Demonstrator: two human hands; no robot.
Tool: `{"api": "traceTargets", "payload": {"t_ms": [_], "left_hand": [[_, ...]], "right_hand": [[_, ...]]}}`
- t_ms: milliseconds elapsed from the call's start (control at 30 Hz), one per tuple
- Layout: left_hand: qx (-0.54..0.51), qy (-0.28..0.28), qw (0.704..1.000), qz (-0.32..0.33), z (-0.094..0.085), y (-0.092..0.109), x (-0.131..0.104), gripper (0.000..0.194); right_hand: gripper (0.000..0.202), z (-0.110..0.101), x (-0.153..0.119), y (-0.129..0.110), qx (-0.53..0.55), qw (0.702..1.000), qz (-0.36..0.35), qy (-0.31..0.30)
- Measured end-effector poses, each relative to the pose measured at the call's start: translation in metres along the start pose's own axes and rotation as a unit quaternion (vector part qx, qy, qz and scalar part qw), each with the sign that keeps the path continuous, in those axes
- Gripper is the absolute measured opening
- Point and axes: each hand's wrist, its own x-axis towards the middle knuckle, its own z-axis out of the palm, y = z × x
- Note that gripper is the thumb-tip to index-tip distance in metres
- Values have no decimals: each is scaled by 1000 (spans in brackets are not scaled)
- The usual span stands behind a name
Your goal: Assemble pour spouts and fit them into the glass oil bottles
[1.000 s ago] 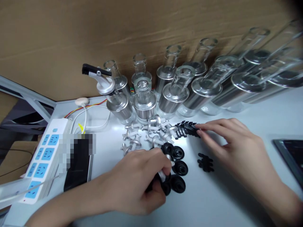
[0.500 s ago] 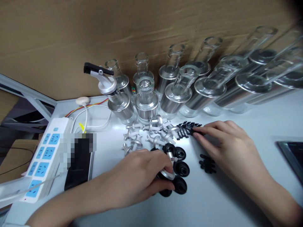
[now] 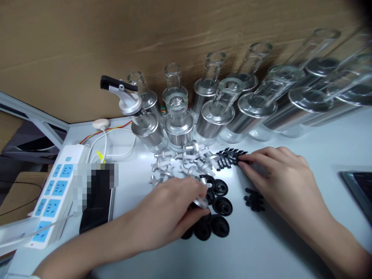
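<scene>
My left hand [image 3: 177, 207] is closed on a silver spout part [image 3: 201, 202], partly hidden by the fingers, above the round black caps [image 3: 222, 205]. With thumb and forefinger my right hand [image 3: 279, 174] pinches a black piece at the right end of a row of black levers [image 3: 228, 158]. Several silver spout parts [image 3: 190, 170] lie loose behind my left hand. A small group of black pieces [image 3: 254, 200] rests on the table below my right hand.
Glass and steel bottles [image 3: 178, 130] stand along the cardboard wall [image 3: 72, 58]; one carries a silver spout with a black lever [image 3: 129, 101]. At left are a power strip [image 3: 52, 197] and a black phone [image 3: 97, 209]. A dark-screened device [image 3: 359, 193] lies at right.
My left hand has moved slightly up and to the left with the silver spout part, uncovering more black caps. My right hand has barely moved, still pinching at the black levers.
</scene>
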Motion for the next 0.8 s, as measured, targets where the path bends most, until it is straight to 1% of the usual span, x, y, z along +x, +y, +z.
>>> {"api": "traceTargets", "payload": {"t_ms": [100, 167, 200, 300, 433, 567, 633, 700, 733, 767, 800], "left_hand": [[-41, 16, 996, -72, 4, -4, -4, 37], [-59, 0, 993, -98, 7, -6, -5, 56], [-63, -11, 992, -106, 7, -6, -6, 62], [-63, -33, 992, -108, 7, -5, -5, 70], [-72, -44, 991, -102, 4, -3, -5, 79], [-72, -43, 992, -98, 2, -2, -5, 79], [-71, -43, 992, -99, 2, -2, -5, 80], [-71, -42, 991, -100, 2, -2, -4, 81], [-72, -40, 992, -99, 2, -2, -4, 82], [-74, -39, 992, -96, 2, -2, -4, 82], [-76, -36, 992, -91, 3, -2, -4, 82]], "right_hand": [[16, 1, 0, 0, 10, 1000, 6, -4], [16, 1, 0, 0, 18, 1000, 15, -4], [16, 1, 0, 0, 22, 1000, 19, -6], [14, 0, 0, 0, 29, 999, 25, -18], [14, 0, -1, 0, 30, 999, 26, -32], [15, -1, 0, -1, 33, 998, 33, -38], [14, -4, 1, -5, 70, 996, 50, -27], [12, -12, 2, -11, 160, 983, 89, -20], [12, -17, 3, -15, 226, 967, 118, -32], [13, -22, 3, -19, 301, 941, 146, -56], [15, -27, 3, -24, 381, 903, 174, -98]]}}
